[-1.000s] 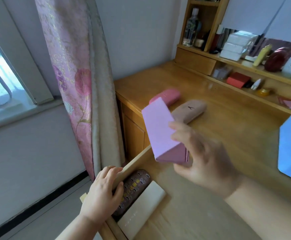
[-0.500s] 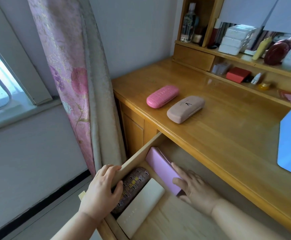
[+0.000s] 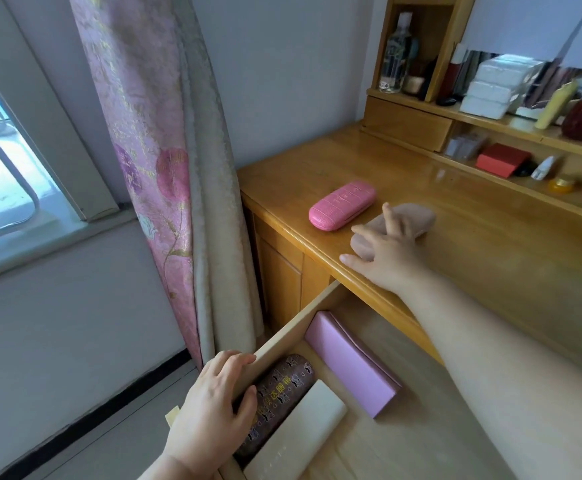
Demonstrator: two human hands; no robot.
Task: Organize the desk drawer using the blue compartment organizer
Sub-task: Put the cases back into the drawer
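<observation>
Risen from the drawer, right hand (image 3: 388,252) spreads over the smooth beige case (image 3: 411,220); left hand (image 3: 213,407) grips the drawer wall (image 3: 282,336).

I count five glasses cases: two on the worktop, one pink (image 3: 342,205) and one beige (image 3: 417,216); three in the drawer, one lilac (image 3: 352,362), one brown (image 3: 279,393), one cream (image 3: 303,434).
</observation>
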